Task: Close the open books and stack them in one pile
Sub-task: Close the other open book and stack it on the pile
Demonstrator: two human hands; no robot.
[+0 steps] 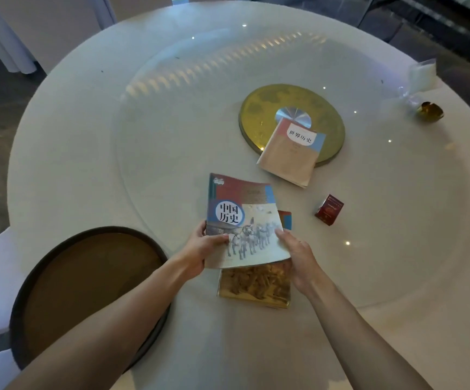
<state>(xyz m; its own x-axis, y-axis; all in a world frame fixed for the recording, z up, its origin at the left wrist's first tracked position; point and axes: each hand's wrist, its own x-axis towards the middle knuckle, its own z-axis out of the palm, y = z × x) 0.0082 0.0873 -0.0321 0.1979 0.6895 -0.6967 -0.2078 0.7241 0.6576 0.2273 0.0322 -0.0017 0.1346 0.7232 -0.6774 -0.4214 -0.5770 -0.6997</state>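
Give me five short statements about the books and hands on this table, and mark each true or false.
1. Both hands hold the horse-cover book. True: the left hand grips its left edge, the right hand its right corner.
2. That book lies open. False: it is closed, cover up.
3. It sits over a golden-cover book. True.
4. The third book is already on the pile. False: it lies apart, overlapping the gold disc.
5. The red box rests on a book. False: it stands on the table.
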